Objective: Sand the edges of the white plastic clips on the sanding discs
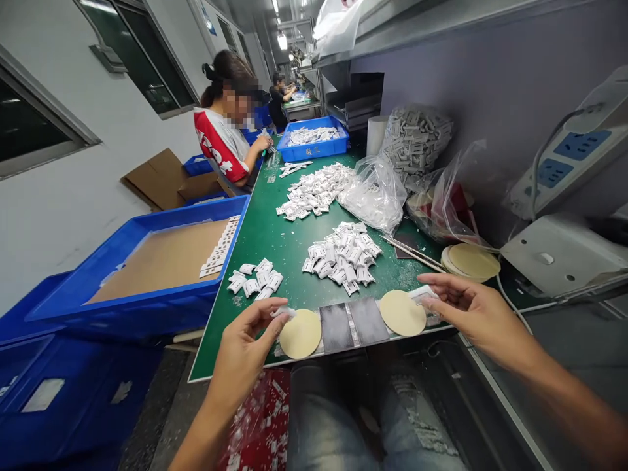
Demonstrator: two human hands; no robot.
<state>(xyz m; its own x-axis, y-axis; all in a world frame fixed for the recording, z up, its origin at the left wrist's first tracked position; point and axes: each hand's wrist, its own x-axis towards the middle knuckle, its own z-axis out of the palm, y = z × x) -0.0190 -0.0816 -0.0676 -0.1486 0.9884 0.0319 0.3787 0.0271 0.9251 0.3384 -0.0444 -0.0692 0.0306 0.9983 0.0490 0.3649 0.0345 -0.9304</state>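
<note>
Between the thumb and fingers of my left hand (252, 333) is a small white plastic part (283, 313), held over a round cream sanding disc (300, 335) at the table's near edge. My right hand (468, 311) pinches another white plastic part (422, 292) at the rim of a second cream disc (403, 313). Two dark grey rectangular abrasive sheets (354, 323) lie side by side between the discs. Beyond them sits a pile of white plastic parts (343, 255), with a smaller group of similar parts (256, 278) to its left.
A larger heap of white parts (316, 190) and a clear plastic bag (375, 193) lie farther back on the green table (265, 235). Blue crates (132, 307) stand left. A co-worker (228, 124) sits beyond. Thin rods (412, 254) and a power strip (569, 157) are on the right.
</note>
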